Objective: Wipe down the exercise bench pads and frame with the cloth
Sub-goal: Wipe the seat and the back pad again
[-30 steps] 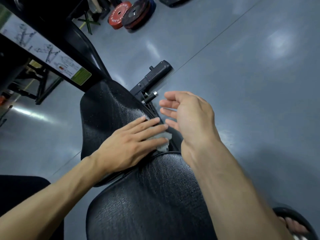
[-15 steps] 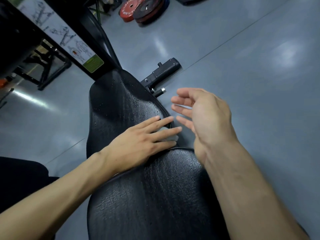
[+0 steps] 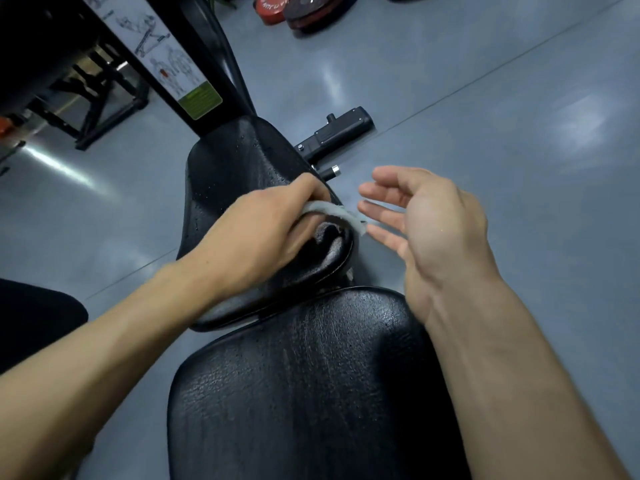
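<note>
Two black textured bench pads fill the middle: the far seat pad (image 3: 228, 174) and the near back pad (image 3: 304, 393), with a narrow gap between them. My left hand (image 3: 263, 233) is closed on a small grey cloth (image 3: 332, 213) at the right edge of the far pad. A strip of the cloth sticks out past my fingers. My right hand (image 3: 429, 230) hovers just right of the cloth, fingers spread, holding nothing. A black frame bar with a knob (image 3: 336, 133) juts out from under the far pad.
A black upright post with an exercise diagram sticker (image 3: 162, 64) rises at the upper left. Red and black weight plates (image 3: 298, 8) lie on the grey floor at the top. Another black frame (image 3: 93, 112) stands at the left. A dark shape (image 3: 34, 320) sits at the left edge.
My left hand went from lying flat on the cloth to gripping it and lifting it at the pad's right edge. The right hand stayed spread beside it. The view shifted closer.
</note>
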`<action>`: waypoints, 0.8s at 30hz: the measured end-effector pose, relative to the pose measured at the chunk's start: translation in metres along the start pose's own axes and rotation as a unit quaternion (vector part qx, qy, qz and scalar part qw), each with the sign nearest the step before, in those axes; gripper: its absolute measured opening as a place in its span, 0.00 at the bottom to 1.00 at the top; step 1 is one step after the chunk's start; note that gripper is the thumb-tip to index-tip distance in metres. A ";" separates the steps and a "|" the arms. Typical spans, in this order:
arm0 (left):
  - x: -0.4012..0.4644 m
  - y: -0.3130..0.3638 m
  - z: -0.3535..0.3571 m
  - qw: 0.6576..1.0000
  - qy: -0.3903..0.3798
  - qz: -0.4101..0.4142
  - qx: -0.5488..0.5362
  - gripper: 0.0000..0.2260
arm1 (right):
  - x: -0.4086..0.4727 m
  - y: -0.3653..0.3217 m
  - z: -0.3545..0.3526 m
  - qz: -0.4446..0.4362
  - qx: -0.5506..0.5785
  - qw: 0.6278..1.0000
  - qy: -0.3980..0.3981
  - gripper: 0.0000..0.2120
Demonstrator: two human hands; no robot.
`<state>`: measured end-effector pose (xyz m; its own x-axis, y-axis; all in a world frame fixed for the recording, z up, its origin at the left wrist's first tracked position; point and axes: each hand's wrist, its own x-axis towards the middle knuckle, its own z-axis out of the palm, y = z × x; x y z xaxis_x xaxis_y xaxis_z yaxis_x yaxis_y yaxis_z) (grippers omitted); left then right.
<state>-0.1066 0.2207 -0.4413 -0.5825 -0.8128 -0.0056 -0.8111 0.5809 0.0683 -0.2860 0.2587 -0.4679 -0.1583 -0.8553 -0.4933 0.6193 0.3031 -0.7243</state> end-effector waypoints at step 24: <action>-0.035 0.063 0.068 0.994 -0.073 -0.039 -0.068 0.10 | 0.003 0.000 0.003 -0.017 -0.016 1.000 -0.017 0.08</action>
<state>-0.1407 0.2892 -0.5044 -0.5274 -0.8342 -0.1610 -0.8455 0.4967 0.1962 -0.2843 0.2555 -0.4679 -0.1529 -0.8793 -0.4511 0.5891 0.2854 -0.7560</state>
